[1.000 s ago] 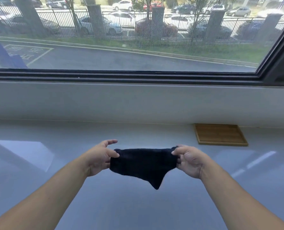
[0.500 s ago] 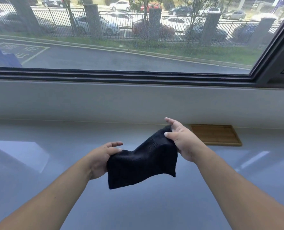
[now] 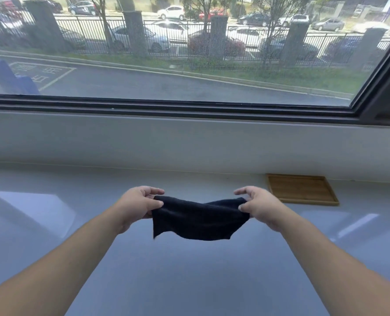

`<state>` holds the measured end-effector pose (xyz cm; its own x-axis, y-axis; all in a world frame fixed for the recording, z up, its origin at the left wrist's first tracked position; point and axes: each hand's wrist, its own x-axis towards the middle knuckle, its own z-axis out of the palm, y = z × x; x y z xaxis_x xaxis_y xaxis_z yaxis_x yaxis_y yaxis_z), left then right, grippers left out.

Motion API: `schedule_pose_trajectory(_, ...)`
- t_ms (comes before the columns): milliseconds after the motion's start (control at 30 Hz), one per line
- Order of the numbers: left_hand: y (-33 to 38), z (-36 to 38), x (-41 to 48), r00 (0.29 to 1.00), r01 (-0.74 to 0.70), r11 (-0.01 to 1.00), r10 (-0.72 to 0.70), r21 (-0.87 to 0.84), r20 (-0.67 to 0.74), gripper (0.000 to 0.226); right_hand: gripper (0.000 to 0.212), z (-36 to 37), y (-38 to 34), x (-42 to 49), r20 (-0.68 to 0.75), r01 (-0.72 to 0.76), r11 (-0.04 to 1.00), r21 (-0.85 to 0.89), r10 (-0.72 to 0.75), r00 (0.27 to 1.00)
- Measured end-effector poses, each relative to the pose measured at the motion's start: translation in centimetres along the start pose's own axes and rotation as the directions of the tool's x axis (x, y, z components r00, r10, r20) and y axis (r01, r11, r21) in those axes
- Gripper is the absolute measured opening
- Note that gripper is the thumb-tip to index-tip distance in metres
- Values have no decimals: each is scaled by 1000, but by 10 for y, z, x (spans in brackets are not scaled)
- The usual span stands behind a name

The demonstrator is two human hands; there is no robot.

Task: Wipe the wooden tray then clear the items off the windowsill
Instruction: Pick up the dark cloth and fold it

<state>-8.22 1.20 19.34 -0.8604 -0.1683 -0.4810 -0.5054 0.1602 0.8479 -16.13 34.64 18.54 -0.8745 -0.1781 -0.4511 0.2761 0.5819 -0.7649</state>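
A dark navy cloth (image 3: 199, 218) hangs stretched between both hands above the wide grey windowsill (image 3: 75, 224). My left hand (image 3: 139, 205) pinches its left end and my right hand (image 3: 257, 206) pinches its right end. The cloth sags in the middle and its lower edge hangs free. The wooden tray (image 3: 301, 189) lies flat on the sill against the back wall, to the right of my right hand, with nothing on it.
A grey wall (image 3: 189, 144) rises behind the sill up to the dark window frame (image 3: 166, 106). Through the glass I see a road, a fence and parked cars. Bright patches of reflected light lie on the glossy sill at left and right.
My right hand has come back down from beside the tray and moved away from the left hand. The cloth, folded over half a second ago, is now spread level between both hands.
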Motion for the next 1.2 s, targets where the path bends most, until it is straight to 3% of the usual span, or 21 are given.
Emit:
schedule_pose_trajectory(67, -4, -3, 3, 996, -49, 959, 68, 280, -57, 21, 21, -7, -5, 4, -62, 78, 984, -162, -89, 994)
schedule_pose_trajectory(167, -9, -2, 7, 984, -62, 765, 153, 641, -87, 8, 7, -7, -5, 6, -71, 120, 895, -430, -166, 984)
schedule_pose_trajectory(267, -11, -1, 5, 976, -38, 609, 193, 792, -102, 16, 23, -9, 1, 4, -56, 78, 842, -534, -128, 990)
schedule_pose_trajectory(333, -11, -1, 2, 976, -8, 631, 173, 776, -130, 19, 32, -11, 7, -1, -28, 20, 912, -410, -34, 999)
schedule_pose_trajectory(433, -5, 7, -5, 974, 24, 738, 135, 675, -182, 26, 23, 2, 11, -11, 49, -20, 998, -68, 24, 999)
schedule_pose_trajectory(500, 6, 23, -8, 975, 17, 798, 120, 602, -186, 27, 18, 21, 4, -18, 87, -48, 984, 169, 33, 996)
schedule_pose_trajectory(600, 23, 54, -17, 992, 8, 899, 47, 438, -116, 22, 20, 49, -14, -29, 189, -82, 939, 334, 18, 982)
schedule_pose_trajectory(733, 35, 84, -20, 999, -6, 912, 20, 410, -30, 29, 24, 73, -29, -35, 302, -72, 902, 425, -66, 951)
schedule_pose_trajectory(833, 36, 92, -20, 1000, 7, 957, -6, 291, -5, 30, 29, 75, -29, -34, 282, -63, 883, 465, -81, 956)
schedule_pose_trajectory(1033, 35, 88, -28, 970, -33, 991, 0, 131, 244, 28, 60, 78, -16, -31, 249, 47, 918, 393, -155, 956)
schedule_pose_trajectory(1100, 29, 89, -28, 975, -131, 979, 99, 157, 197, 25, 48, 78, -15, -28, 214, 73, 932, 355, -157, 964)
schedule_pose_trajectory(1200, 20, 80, -24, 968, -240, 932, 250, 271, -5, 23, 24, 72, -16, -26, 188, 86, 930, 358, -162, 969)
